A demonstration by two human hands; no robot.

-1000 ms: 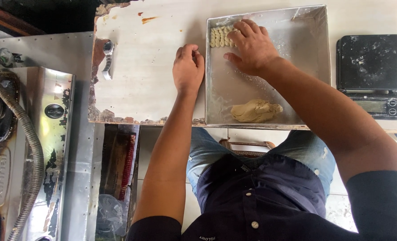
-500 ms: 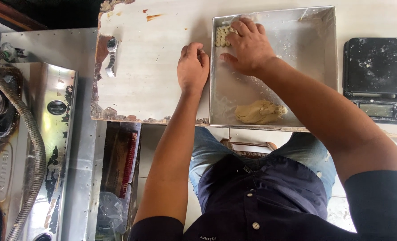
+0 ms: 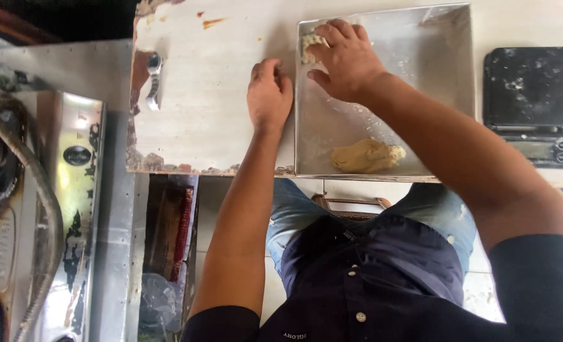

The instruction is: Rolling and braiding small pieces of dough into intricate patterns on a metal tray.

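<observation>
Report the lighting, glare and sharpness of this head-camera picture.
Head view: soft daylight, even on the table; mild sheen on the metal tray; bright glare at the steel unit on the left; top-left corner is dark; right hand and dough lump are slightly soft, not sharp.

Shiny metal tray point(image 3: 446, 95), soft matt dough point(image 3: 365, 156), chipped painted worktop point(image 3: 212, 95).
</observation>
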